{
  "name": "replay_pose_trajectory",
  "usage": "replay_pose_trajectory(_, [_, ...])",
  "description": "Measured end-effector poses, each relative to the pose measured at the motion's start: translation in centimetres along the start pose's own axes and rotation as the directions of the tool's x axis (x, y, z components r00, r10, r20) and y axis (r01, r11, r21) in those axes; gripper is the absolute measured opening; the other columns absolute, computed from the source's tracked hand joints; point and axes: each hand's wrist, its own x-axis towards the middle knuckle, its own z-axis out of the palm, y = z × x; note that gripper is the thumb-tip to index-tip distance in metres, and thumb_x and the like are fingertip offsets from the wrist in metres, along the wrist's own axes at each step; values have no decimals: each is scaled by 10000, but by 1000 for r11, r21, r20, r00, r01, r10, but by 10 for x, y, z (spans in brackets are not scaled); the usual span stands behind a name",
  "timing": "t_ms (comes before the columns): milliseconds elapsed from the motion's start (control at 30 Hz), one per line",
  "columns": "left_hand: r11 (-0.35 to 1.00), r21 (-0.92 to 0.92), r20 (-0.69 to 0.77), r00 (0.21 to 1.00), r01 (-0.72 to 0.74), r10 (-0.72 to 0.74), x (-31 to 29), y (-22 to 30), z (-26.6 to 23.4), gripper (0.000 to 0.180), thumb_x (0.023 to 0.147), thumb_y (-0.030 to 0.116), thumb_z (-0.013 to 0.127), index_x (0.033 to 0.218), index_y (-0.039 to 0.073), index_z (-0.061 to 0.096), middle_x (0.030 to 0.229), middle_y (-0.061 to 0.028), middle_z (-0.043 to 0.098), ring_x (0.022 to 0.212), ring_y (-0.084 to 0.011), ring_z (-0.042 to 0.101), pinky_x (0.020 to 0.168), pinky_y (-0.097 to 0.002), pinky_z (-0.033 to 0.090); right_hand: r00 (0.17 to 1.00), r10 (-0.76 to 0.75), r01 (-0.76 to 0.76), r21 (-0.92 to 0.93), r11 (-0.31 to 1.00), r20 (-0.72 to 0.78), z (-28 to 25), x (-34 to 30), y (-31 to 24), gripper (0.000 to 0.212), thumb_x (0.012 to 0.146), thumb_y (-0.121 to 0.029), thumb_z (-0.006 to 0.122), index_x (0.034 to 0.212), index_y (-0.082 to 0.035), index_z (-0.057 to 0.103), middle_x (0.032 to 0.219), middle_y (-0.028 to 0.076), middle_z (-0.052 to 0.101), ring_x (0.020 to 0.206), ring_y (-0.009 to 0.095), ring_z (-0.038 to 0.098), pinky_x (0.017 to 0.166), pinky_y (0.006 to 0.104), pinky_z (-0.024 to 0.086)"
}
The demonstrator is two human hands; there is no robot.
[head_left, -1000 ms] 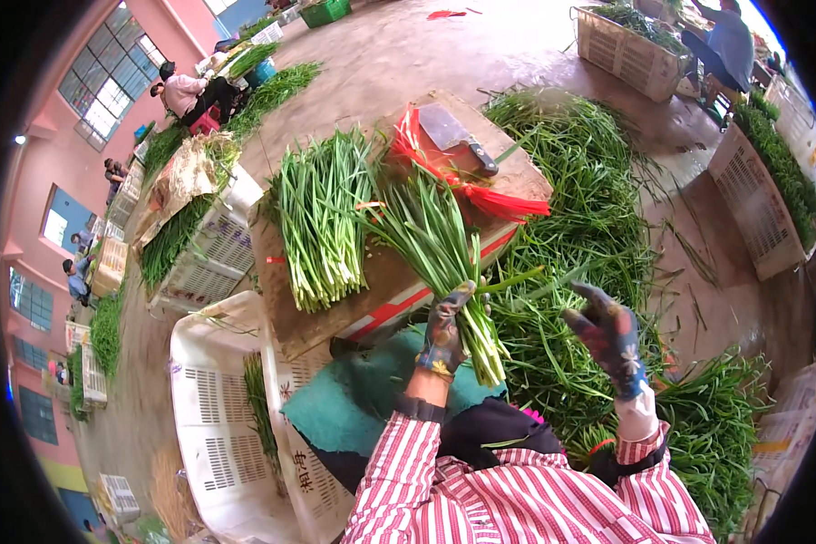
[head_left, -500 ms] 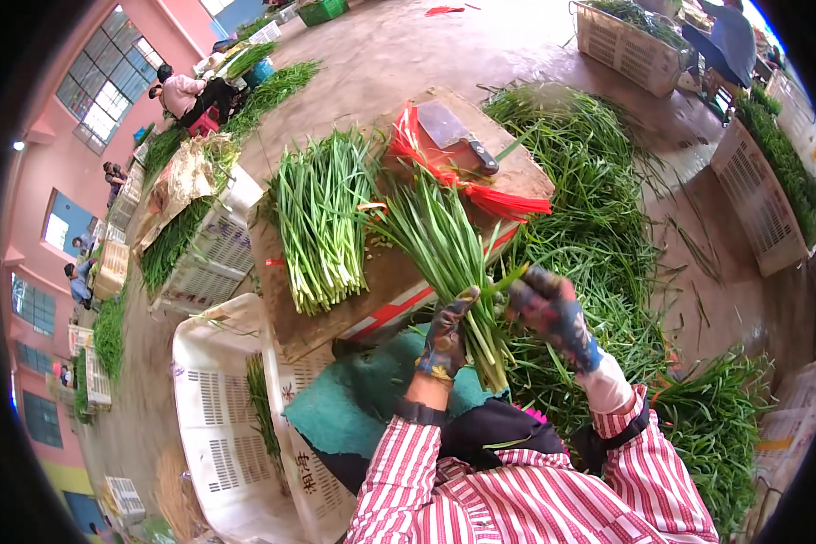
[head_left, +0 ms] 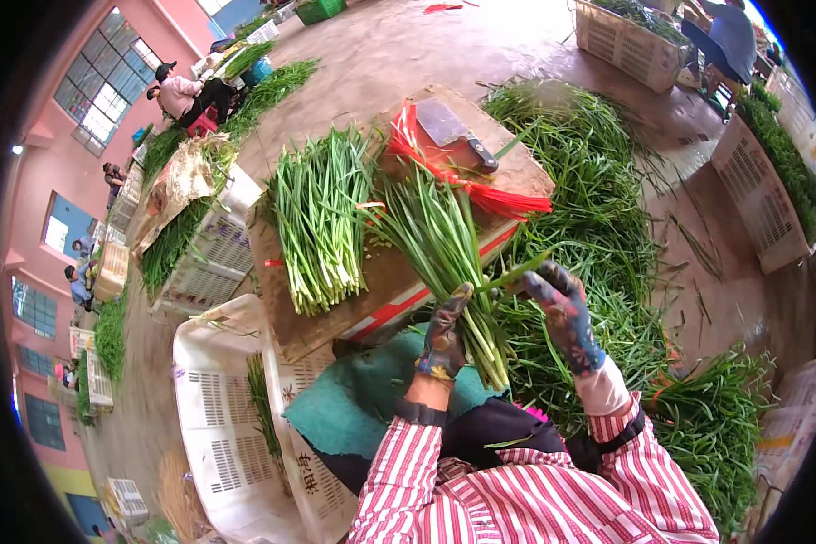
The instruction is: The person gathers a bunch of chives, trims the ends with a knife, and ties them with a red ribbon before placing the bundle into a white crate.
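While hands grip chives (head_left: 444,254), wooden board (head_left: 335,308) sits outdoors.

Both forearms, in red-and-white striped sleeves, come up from the lower edge. The left hand (head_left: 444,334), in a patterned glove, is closed in a fist with its thumb raised. The right hand (head_left: 560,308), gloved alike, stands just beside it, fingers curled inward.

Produce packing yard, greens piles (head_left: 598,208), crates (head_left: 218,408)
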Motion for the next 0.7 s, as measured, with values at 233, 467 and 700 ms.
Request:
replay_pose_trajectory(233, [995, -67, 43, 996, -79, 82, -1, 0, -7, 289, 821, 154, 589, 1073, 18, 552, 906, -79, 604, 768, -182, 600, 669, -309, 520, 998, -44, 44, -2, 999, 37, 0, -50, -1, 208, 851, -183, 567, 913, 13, 595, 852, 90, 625, 764, 158, 585, 709, 297, 470])
replay_pose_trajectory(467, [989, -37, -17, 990, -143, 142, -5, 5, -5, 207, 845, 176, 555, 1028, 82, 574, 952, -79, 607, 822, -192, 584, 708, -325, 511, 928, 341, -230, -493, 839, 148, -28, -68, -43, 293, 784, -278, 651, 930, -28, 613, 775, 77, 635, 714, 179, 600, 666, 312, 475])
replay_pose_trajectory(700, [999, 31, -95, 995, -14, 17, -8, 3, 11, 326, 822, 273, 596, 1051, 44, 558, 866, -68, 615, 746, -173, 592, 650, -297, 506, 850, -88, 524, -851, 36, 520, 12, -30, -16, 283, 680, -188, 694, 936, -94, 620, 656, 57, 600, 557, 225, 571, 549, 318, 453])
